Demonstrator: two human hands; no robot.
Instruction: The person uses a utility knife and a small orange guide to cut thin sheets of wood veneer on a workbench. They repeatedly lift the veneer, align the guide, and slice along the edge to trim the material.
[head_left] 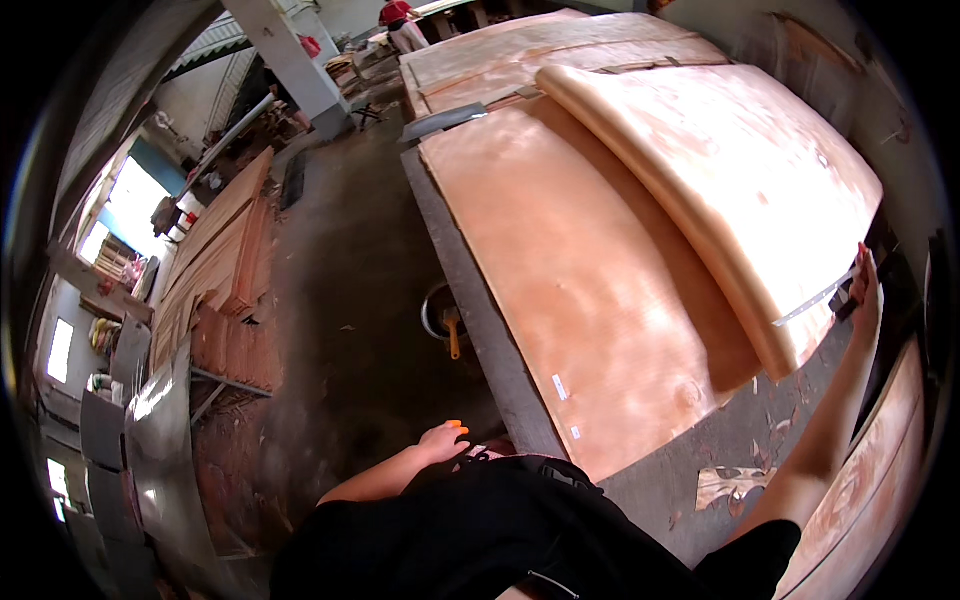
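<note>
Handling step, we judge: large, pale-orange, folded-over wood-veneer sheet (735, 160), at right on the stack.
Left to right: our left hand (437, 442), near centre, orange-tipped fingers loosely curled, nothing visible in it; broad flat orange wood-veneer stack (560, 270); then our right hand (868, 287) at the folded sheet's near right corner, apparently closed round one end of a thin, pale, metal-looking strip (808, 306), exact grip too small to tell. Next move probably calls for holding the strip flat and bringing our left hand over to steady the fold.
</note>
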